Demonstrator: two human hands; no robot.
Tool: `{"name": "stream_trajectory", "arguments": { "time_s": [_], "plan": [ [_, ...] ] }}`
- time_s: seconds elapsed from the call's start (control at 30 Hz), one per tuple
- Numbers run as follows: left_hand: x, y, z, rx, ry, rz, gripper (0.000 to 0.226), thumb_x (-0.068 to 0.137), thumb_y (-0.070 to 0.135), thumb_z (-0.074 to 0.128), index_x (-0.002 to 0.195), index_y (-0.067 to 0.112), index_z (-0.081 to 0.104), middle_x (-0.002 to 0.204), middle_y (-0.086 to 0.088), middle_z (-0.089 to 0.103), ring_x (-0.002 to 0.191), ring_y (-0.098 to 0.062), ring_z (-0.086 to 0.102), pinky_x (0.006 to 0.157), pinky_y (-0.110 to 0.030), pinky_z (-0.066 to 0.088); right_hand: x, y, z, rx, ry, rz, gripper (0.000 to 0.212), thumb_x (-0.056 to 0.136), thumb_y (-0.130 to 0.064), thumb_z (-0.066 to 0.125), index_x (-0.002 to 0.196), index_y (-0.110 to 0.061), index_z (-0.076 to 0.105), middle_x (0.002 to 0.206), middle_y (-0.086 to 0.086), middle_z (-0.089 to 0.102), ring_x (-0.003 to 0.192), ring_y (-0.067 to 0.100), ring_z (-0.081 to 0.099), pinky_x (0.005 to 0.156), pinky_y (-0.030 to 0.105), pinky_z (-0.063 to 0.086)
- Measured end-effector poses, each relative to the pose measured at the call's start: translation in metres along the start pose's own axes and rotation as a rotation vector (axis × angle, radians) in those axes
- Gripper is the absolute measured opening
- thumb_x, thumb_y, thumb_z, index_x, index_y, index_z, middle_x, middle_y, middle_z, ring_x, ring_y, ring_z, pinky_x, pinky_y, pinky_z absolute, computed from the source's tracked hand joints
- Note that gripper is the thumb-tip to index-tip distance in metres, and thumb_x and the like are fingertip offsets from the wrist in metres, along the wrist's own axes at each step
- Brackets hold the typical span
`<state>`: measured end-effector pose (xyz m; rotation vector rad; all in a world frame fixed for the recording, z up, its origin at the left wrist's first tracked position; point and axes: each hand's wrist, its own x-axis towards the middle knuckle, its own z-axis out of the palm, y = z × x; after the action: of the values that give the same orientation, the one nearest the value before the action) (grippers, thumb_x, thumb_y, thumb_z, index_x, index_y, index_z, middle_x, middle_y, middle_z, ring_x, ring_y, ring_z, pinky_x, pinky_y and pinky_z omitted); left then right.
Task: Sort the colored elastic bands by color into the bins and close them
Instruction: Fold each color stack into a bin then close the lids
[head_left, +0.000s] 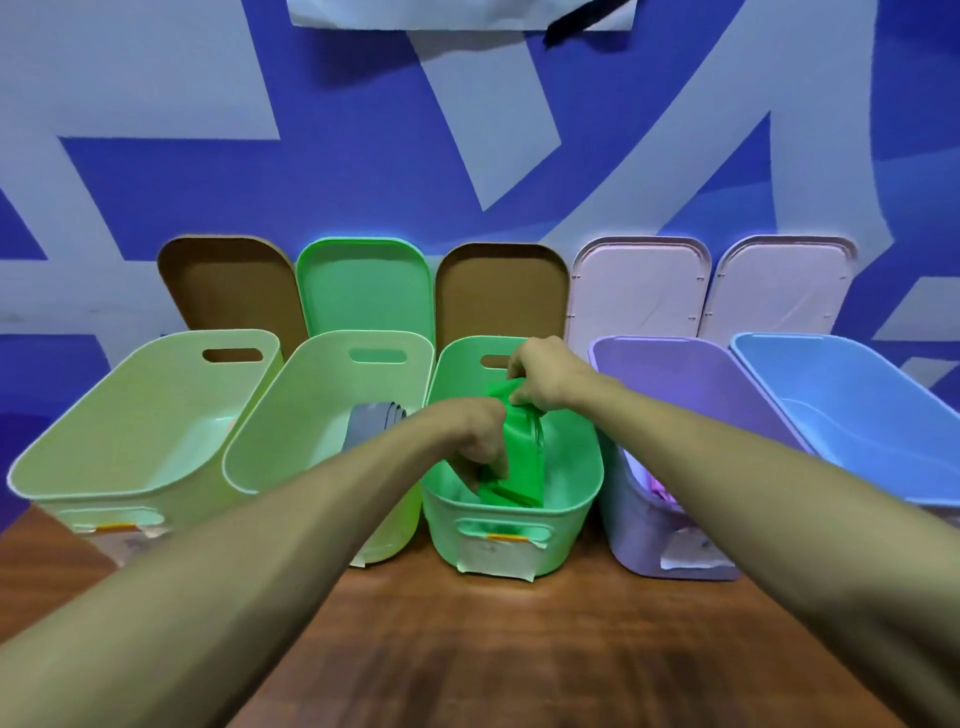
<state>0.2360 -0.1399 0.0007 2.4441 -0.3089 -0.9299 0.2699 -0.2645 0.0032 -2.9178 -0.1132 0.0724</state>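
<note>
We have the green band (514, 447) over the middle green bin (582, 499), its lower folds already down inside on the bin floor. Our right hand (540, 376) pinches its top edge between thumb and fingers, and our left hand (480, 434) is closed around its side lower down. The band looks thin, soft and light, so we judge it will sag and fold wherever we let it; it should not slip or break, and the bunched top edge is the sensible place to hold it. To the left, a pale green bin (311, 395) holds grey bands (371, 423), and the far left bin (78, 457) shows nothing we can make out. To the right stand a purple bin (691, 384) and a blue bin (852, 405). Five lids (363, 286) lean on the wall behind, so closing is not yet done.
</note>
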Motion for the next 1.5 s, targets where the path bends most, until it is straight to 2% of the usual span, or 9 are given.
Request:
{"name": "stream_trajectory", "arguments": {
  "time_s": [0.1,0.17,0.27,0.4,0.57,0.73,1.03,1.3,1.5],
  "plan": [
    [-0.003,0.005,0.003,0.186,0.064,-0.003,0.022,0.086,0.010,0.066,0.101,-0.003,0.054,0.102,-0.019,0.062,0.084,-0.028,0.069,0.055,-0.024,0.056,-0.001,0.003,0.011,-0.087,-0.063,-0.010,0.030,0.081,-0.013,0.067,0.109,-0.003,0.067,0.107,0.014,0.068,0.101,0.029,0.062,0.087,0.035,0.052],
    [-0.003,0.004,0.001,0.267,0.141,0.041,0.025,0.088,0.014,0.064,0.106,0.001,0.053,0.105,-0.015,0.058,0.088,-0.026,0.069,0.048,-0.020,0.050,-0.005,0.003,0.012,-0.115,-0.059,-0.024,0.027,0.083,-0.008,0.062,0.110,-0.004,0.065,0.109,0.015,0.067,0.101,0.031,0.062,0.088,0.038,0.052],
    [-0.013,0.002,-0.006,0.290,0.198,0.092,0.029,0.089,0.017,0.060,0.116,0.005,0.055,0.119,-0.013,0.063,0.087,-0.022,0.070,0.069,-0.029,0.055,-0.018,-0.002,0.003,-0.158,-0.009,-0.055,0.027,0.083,-0.005,0.056,0.108,-0.007,0.066,0.110,0.014,0.065,0.101,0.032,0.061,0.086,0.039,0.053],
    [-0.050,-0.004,-0.018,0.300,0.377,0.205,0.040,0.089,0.020,0.057,0.128,0.009,0.055,0.124,-0.009,0.063,0.109,-0.023,0.061,0.090,-0.027,0.045,-0.052,-0.009,-0.018,-0.179,0.047,-0.077,0.031,0.083,-0.008,0.056,0.112,-0.012,0.066,0.113,0.011,0.065,0.105,0.030,0.060,0.086,0.038,0.052],
    [-0.111,-0.022,-0.021,0.228,0.504,0.290,0.033,0.087,0.015,0.058,0.118,0.010,0.062,0.114,-0.010,0.067,0.100,-0.021,0.062,0.084,-0.024,0.046,-0.112,-0.025,-0.045,-0.126,0.083,-0.074,0.036,0.083,-0.012,0.053,0.117,-0.016,0.064,0.120,0.010,0.064,0.108,0.029,0.059,0.090,0.039,0.052],
    [-0.182,-0.047,-0.014,0.184,0.578,0.316,0.029,0.088,0.011,0.055,0.116,0.007,0.064,0.116,-0.009,0.067,0.103,-0.020,0.061,0.083,-0.022,0.043,-0.175,-0.058,-0.066,-0.089,0.127,-0.105,0.037,0.084,-0.012,0.052,0.118,-0.014,0.064,0.123,0.007,0.064,0.113,0.025,0.057,0.095,0.035,0.048],
    [-0.297,-0.101,0.000,0.152,0.743,0.320,0.022,0.090,0.019,0.057,0.108,0.014,0.069,0.109,0.002,0.067,0.095,-0.012,0.058,0.081,-0.022,0.042,-0.262,-0.108,-0.074,0.034,0.257,-0.191,0.033,0.086,-0.017,0.056,0.117,-0.013,0.066,0.119,0.004,0.067,0.110,0.021,0.060,0.093,0.027,0.044],
    [-0.327,-0.131,-0.014,0.059,0.854,0.214,0.024,0.091,0.017,0.055,0.111,0.014,0.068,0.114,-0.001,0.067,0.102,-0.015,0.060,0.089,-0.027,0.046,-0.255,-0.127,-0.071,0.068,0.258,-0.312,0.032,0.089,-0.022,0.058,0.120,-0.014,0.064,0.119,0.003,0.067,0.108,0.019,0.060,0.091,0.024,0.043],
    [-0.281,-0.143,-0.056,-0.011,0.923,0.174,0.023,0.091,0.017,0.055,0.110,0.012,0.068,0.113,-0.004,0.067,0.103,-0.017,0.060,0.089,-0.028,0.047,-0.186,-0.141,-0.074,0.070,0.231,-0.397,0.035,0.089,-0.024,0.057,0.121,-0.013,0.062,0.118,0.005,0.066,0.108,0.018,0.060,0.093,0.028,0.044]
  ]
}}
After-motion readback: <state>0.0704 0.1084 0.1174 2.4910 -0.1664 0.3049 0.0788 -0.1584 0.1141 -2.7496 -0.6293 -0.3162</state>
